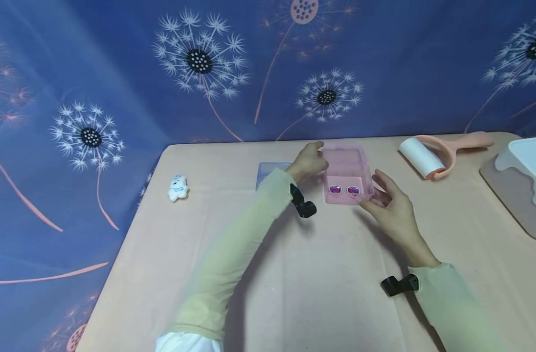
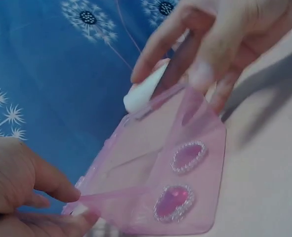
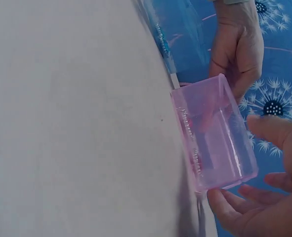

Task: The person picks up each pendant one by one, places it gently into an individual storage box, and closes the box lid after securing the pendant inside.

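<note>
A translucent pink plastic box (image 1: 345,171) stands near the back of the table, with two purple gems (image 2: 174,203) in beaded silver borders on its front. My left hand (image 1: 309,161) pinches the box's left back corner between thumb and finger, also visible in the left wrist view as the left hand (image 2: 22,192). On the other side, my right hand (image 1: 391,208) has its fingers spread, with the thumb by the front right corner. In the right wrist view the right hand's fingertips (image 3: 217,195) touch or nearly touch the box's end.
A translucent blue box (image 1: 268,171) lies left of the pink one, partly behind my left arm. Farther left is a small white figurine (image 1: 178,188). At the right are a lint roller (image 1: 422,156) and a white-and-grey container (image 1: 521,190). A dandelion-print curtain (image 1: 250,73) hangs behind.
</note>
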The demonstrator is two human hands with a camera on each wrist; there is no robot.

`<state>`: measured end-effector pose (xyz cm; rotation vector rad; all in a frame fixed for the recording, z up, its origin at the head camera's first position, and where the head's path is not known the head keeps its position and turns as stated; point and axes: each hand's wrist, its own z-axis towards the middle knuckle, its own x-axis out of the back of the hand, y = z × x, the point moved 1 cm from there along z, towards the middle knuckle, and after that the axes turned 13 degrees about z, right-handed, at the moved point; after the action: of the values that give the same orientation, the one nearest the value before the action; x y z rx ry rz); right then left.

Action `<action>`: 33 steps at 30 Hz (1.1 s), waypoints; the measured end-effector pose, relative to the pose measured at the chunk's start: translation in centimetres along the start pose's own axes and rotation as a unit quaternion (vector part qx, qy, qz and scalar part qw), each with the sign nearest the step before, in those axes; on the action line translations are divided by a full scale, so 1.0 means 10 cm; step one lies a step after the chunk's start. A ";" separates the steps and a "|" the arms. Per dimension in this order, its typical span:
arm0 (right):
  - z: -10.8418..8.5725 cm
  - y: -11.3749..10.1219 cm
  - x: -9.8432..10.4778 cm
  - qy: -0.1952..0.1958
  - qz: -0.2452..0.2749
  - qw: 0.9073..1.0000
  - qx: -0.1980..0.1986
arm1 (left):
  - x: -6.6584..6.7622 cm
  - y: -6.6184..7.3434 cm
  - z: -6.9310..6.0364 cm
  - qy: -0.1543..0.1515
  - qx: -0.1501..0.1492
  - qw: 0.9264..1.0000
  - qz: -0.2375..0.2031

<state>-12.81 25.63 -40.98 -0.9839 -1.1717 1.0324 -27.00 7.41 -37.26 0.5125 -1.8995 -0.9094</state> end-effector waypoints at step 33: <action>0.04 0.06 -0.02 0.024 -0.030 0.999 -0.018 | 0.09 0.07 -0.06 0.063 -0.023 0.977 -0.200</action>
<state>-13.32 25.65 -41.54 -0.9898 -1.1776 0.9387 -26.84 7.01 -36.01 0.9249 -1.6838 -1.1450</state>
